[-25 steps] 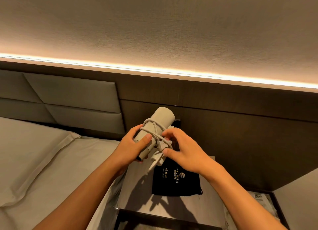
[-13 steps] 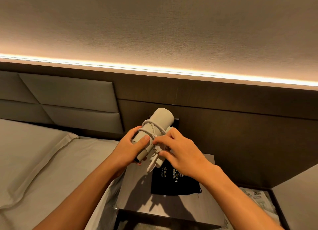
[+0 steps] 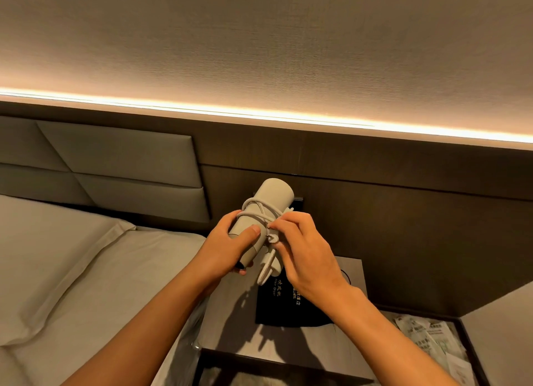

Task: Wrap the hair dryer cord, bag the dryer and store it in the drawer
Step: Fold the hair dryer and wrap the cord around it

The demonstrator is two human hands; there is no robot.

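Note:
The pale grey hair dryer (image 3: 269, 201) is held up above the nightstand, its barrel pointing up and away. My left hand (image 3: 230, 245) grips the lower barrel, thumb across the front. The white cord (image 3: 259, 211) is looped around the barrel in a few turns. My right hand (image 3: 302, 253) pinches the cord at its crossing point beside the barrel, and a short loop of cord (image 3: 265, 270) hangs below. The black drawstring bag (image 3: 277, 305) with printed lettering lies flat on the nightstand, partly hidden by my right wrist.
The grey nightstand top (image 3: 350, 273) stands against a dark wood wall panel. An open drawer (image 3: 288, 371) shows below its front edge. The bed with a pillow (image 3: 43, 258) lies to the left. Printed leaflets (image 3: 432, 342) sit in a dark tray at the right.
My right hand has slid up the dryer from the hanging end to the cord's crossing point. The dryer and left hand have stayed nearly still.

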